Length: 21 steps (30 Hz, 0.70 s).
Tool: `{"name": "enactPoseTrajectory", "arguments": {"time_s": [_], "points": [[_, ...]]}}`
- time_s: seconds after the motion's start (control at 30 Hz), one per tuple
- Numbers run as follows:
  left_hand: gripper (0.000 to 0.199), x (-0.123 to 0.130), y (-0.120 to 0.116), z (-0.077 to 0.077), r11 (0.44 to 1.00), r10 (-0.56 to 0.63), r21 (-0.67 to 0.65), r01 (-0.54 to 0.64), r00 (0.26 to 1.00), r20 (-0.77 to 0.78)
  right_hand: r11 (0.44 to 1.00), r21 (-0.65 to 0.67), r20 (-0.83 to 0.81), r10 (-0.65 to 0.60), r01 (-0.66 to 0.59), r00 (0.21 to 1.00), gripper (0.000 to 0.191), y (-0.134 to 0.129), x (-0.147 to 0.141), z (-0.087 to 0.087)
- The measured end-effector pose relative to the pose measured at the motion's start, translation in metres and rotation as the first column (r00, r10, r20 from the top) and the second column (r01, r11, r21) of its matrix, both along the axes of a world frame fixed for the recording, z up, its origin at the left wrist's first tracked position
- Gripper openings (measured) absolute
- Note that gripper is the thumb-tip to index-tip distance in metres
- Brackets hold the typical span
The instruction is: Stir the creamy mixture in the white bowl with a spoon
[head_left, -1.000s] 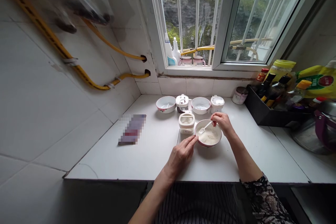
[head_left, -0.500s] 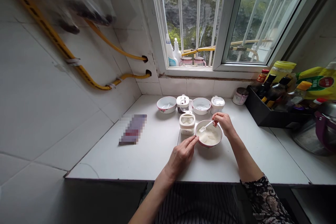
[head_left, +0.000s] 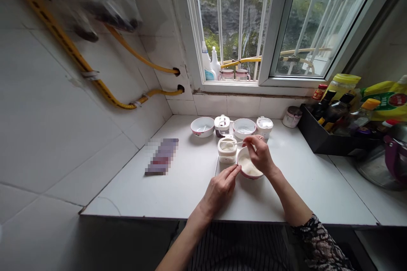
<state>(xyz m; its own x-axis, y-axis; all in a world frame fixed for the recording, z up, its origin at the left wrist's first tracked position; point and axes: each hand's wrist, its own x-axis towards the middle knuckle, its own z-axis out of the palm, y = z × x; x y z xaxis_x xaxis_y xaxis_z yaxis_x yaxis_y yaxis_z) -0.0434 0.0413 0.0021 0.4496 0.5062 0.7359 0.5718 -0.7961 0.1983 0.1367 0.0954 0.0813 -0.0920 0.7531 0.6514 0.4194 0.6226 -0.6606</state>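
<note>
My right hand (head_left: 259,152) pinches the thin handle of a small white spoon (head_left: 237,143), whose head is at the mouth of a square white jar (head_left: 227,156) with white powder in it. That hand passes over a bowl (head_left: 249,172) and covers its right part. A pale, powdery substance lies inside the bowl. On the bowl's left side, my left hand (head_left: 222,184) has its fingers together and holds the rim at the fingertips. Behind stand two more bowls, a left one (head_left: 202,128) and a right one (head_left: 244,128), both with clear contents hard to make out.
A dark-filled jar (head_left: 221,126) and another white lidded jar (head_left: 264,127) stand in the back row. Right of them are a round jar (head_left: 291,117), a black box (head_left: 330,139) of bottles and a metal pot (head_left: 375,167). A blurred flat object (head_left: 162,156) lies left.
My right hand has moved left with the spoon, from the bowl to the mouth of the square jar. My left hand has stayed at the bowl's rim.
</note>
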Motion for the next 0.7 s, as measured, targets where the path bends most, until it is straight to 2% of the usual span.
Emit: {"name": "enactPoseTrajectory", "arguments": {"time_s": [0.07,0.1,0.17,0.27,0.33,0.5,0.7], "points": [[0.053,0.000,0.000,0.000,1.000,0.002,0.010,-0.002,1.000,-0.006,0.989,0.146,0.179,0.010,-0.037,0.984,0.014,-0.002,-0.002,-0.001],[0.053,0.000,0.000,0.000,1.000,0.004,0.013,-0.004,1.000,-0.008,0.982,0.186,0.211,0.003,-0.043,0.978,0.016,-0.003,-0.001,0.000],[0.053,0.000,0.000,0.000,1.000,0.008,0.011,-0.008,1.000,-0.007,0.979,0.206,0.170,-0.044,0.008,0.984,0.016,-0.004,0.002,0.002],[0.054,0.001,-0.001,0.001,1.000,0.005,0.004,-0.005,1.000,-0.001,0.980,0.108,0.024,-0.168,0.164,0.986,0.013,-0.005,0.015,0.006],[0.054,0.001,-0.001,0.001,1.000,0.000,0.004,0.000,1.000,0.002,0.974,0.006,-0.014,-0.225,0.225,0.974,0.013,-0.004,0.026,0.009],[0.053,0.000,-0.001,0.002,1.000,-0.001,0.009,0.001,1.000,-0.002,0.978,-0.097,0.123,-0.174,0.186,0.977,0.014,0.000,0.040,0.011],[0.051,-0.001,-0.002,0.003,1.000,-0.001,0.003,0.001,1.000,-0.007,0.982,-0.168,0.192,-0.052,0.085,0.980,0.014,-0.002,0.028,0.008]]}}
